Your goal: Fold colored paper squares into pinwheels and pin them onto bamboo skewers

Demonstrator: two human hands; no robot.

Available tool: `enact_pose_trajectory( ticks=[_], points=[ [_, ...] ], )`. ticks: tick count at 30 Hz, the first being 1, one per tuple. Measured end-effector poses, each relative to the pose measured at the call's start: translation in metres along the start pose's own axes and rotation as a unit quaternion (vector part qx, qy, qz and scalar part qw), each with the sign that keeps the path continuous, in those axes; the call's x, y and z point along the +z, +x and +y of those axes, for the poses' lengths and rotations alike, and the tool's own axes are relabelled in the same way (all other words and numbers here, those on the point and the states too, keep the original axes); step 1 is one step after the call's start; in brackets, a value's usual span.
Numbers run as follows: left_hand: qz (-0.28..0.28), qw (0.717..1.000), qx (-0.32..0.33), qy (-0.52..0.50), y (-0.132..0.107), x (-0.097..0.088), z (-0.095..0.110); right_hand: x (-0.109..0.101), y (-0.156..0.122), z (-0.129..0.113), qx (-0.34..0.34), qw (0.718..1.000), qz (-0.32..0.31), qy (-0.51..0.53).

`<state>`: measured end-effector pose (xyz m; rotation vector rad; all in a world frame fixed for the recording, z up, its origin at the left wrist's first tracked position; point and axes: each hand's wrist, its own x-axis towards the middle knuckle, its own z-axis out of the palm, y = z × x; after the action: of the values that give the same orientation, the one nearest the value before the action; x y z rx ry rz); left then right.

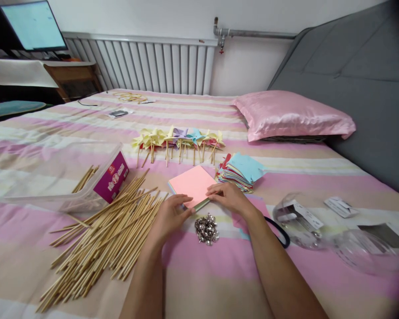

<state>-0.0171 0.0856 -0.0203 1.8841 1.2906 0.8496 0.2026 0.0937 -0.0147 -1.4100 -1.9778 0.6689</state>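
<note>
A stack of square coloured paper [193,182], pink sheet on top, lies on the bed in front of me. My left hand [173,218] grips its near left edge, thumb and fingers at the corner. At the right corner, my right hand [230,198] pinches the stack with its fingers close together. Just below the paper sits a small heap of silver push pins [206,229]. To the right behind my hand is a pile of cut paper pieces [244,170], blue on top. The scissors' dark handle [279,230] shows partly beside my right forearm.
Many wooden sticks [109,239] spread at the left, beside a tipped clear plastic tub [86,190]. Finished paper pinwheels [177,137] lie in a row farther back. Clear round containers [365,250] and a pink pillow [292,115] are at the right.
</note>
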Motion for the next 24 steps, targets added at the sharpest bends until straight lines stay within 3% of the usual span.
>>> enact_pose_trajectory(
  ticks=[13,19,24],
  points=[
    [-0.006,0.998,-0.027,-0.050,0.000,-0.002,0.004,0.000,0.000,0.000,-0.003,1.000,-0.003,0.001],
    [-0.023,1.000,-0.006,-0.014,0.000,-0.003,0.003,-0.001,0.000,-0.001,-0.003,1.000,-0.003,0.003],
    [-0.021,0.996,0.011,0.085,0.000,-0.001,0.011,0.000,0.000,0.000,0.008,1.000,-0.002,0.004]
  ],
)
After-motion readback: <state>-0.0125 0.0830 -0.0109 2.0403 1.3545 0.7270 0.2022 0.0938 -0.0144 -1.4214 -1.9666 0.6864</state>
